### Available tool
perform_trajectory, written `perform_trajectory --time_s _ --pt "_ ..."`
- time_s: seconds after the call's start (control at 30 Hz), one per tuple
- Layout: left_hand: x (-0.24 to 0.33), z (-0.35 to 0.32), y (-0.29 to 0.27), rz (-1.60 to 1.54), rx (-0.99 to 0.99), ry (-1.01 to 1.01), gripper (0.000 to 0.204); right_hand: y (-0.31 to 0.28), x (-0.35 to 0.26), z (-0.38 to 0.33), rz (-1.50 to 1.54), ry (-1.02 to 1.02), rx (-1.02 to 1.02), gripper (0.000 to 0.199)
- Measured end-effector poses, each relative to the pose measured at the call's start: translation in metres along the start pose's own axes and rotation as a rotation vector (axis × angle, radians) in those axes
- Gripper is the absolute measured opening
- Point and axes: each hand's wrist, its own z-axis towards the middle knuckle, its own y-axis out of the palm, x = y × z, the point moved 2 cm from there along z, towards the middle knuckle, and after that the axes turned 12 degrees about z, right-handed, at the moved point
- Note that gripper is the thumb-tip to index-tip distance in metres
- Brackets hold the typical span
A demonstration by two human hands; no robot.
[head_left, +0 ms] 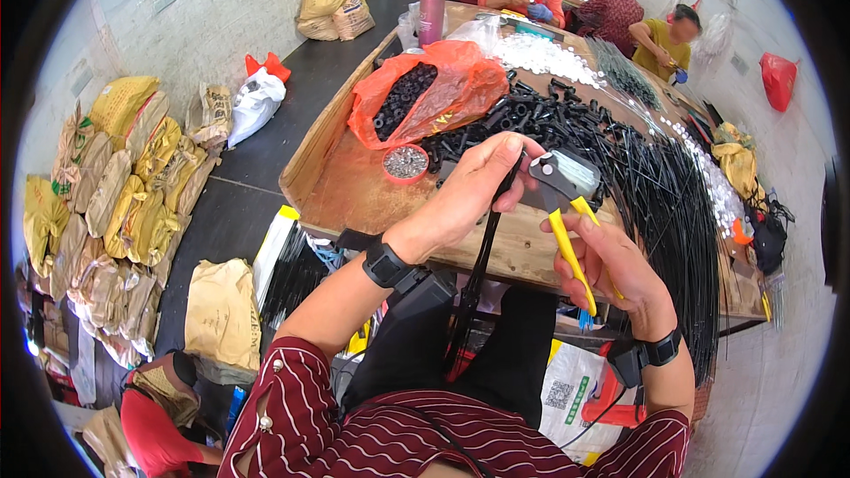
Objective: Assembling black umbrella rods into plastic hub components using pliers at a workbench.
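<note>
My left hand (474, 186) is closed around the upper end of a bundle of thin black rods (481, 257), which hangs down between my knees. Yellow-handled pliers (564, 248) are in my right hand (620, 270), their handles spread and their dark jaws up beside my left fingertips. Whether the jaws touch anything is hard to make out. Just beyond my hands lies a heap of black tubular plastic parts (531, 119). Left of it, a red plastic bag (456, 111) holds small black pieces, and a red-rimmed dish (405, 164) holds small metal pieces.
Long black rods (660, 195) spill over the wooden table (332, 181) at the right. White pieces (544, 55) and a pink bottle (431, 11) stand farther back. Several people sit around the far end. Filled sacks (124, 177) are stacked on the left; another person (159, 416) is at the lower left.
</note>
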Motion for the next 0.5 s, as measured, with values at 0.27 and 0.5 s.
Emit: perform_trajectory --time_s 0.27,0.5 --pt "0.008 -0.025 -0.04 -0.104 0.181 -0.003 0.04 -0.005 0.003 0.062 -0.482 -0.365 0.245 0.023" --pt "0.012 -0.044 -0.064 -0.099 0.305 -0.013 0.04 0.032 -0.007 0.093 -0.543 -0.17 0.027 0.035"
